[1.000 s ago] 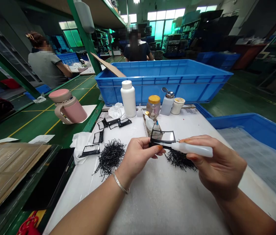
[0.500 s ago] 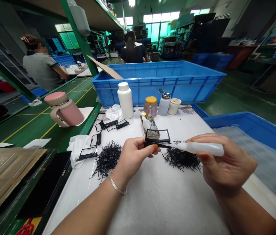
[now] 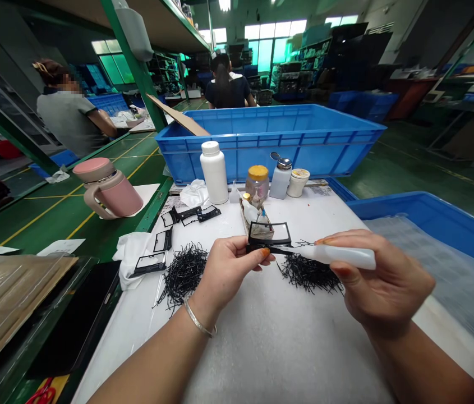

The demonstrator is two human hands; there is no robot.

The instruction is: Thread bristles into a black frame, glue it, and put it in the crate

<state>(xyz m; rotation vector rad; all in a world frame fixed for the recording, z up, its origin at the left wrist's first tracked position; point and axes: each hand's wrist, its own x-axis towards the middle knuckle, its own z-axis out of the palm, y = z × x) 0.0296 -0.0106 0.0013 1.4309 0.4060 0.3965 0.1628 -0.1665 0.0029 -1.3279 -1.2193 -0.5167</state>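
Note:
My left hand (image 3: 230, 269) pinches a black plastic frame (image 3: 269, 234) with a rectangular opening, held above the white tabletop (image 3: 279, 348). My right hand (image 3: 382, 280) is closed around a small white squeeze bottle (image 3: 346, 256) lying sideways in the fingers. The bottle's thin nozzle points left and reaches the lower edge of the frame; whether it touches cannot be made out. Below the bottle lies a pile of short black strips (image 3: 310, 273). A second pile of black strips (image 3: 184, 272) sits left of my left hand. Similar black frames (image 3: 162, 240) lie along the left side.
A large blue crate (image 3: 270, 143) stands at the back, with a white bottle (image 3: 214, 174), a yellow-lidded jar (image 3: 257, 182) and a pump bottle (image 3: 281, 178) before it. At left are a pink mug (image 3: 114, 191) and a white cloth (image 3: 129, 252). Another blue crate (image 3: 430, 216) is at right. Two people sit beyond.
My right hand and the squeeze bottle have shifted slightly left, bringing the nozzle further along the frame's lower edge. My left hand keeps its grip on the frame.

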